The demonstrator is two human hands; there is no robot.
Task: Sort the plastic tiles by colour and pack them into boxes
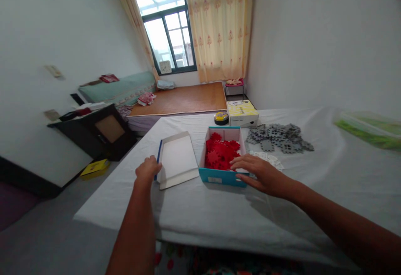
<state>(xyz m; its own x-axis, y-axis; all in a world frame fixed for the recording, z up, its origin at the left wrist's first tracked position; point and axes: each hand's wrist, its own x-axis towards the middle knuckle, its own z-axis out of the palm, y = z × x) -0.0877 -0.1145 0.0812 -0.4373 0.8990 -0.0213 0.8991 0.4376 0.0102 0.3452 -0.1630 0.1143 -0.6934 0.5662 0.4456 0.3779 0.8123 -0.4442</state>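
Note:
A blue box (224, 179) stands uncovered on the white-covered table, filled with red notched plastic pieces (219, 152). To its left lies the box lid (178, 158), its pale inside facing up and a blue side along its left edge. My left hand (148, 167) is closed at that left edge, fingers curled against it; the fingertips are partly hidden. Over the box's near right corner is my right hand (258, 172), fingers stretched and apart. Its fingertips reach over the rim beside the red pieces, with the thumb lower, outside the front wall.
Grey notched pieces (278, 137) lie heaped right of the box, with white pieces (268, 158) in front of them. A yellow-and-white box (242, 113) and a round yellow-black tin (221, 118) stand behind. A green plastic bag (369, 131) lies far right. The table edge (115, 183) slopes down left.

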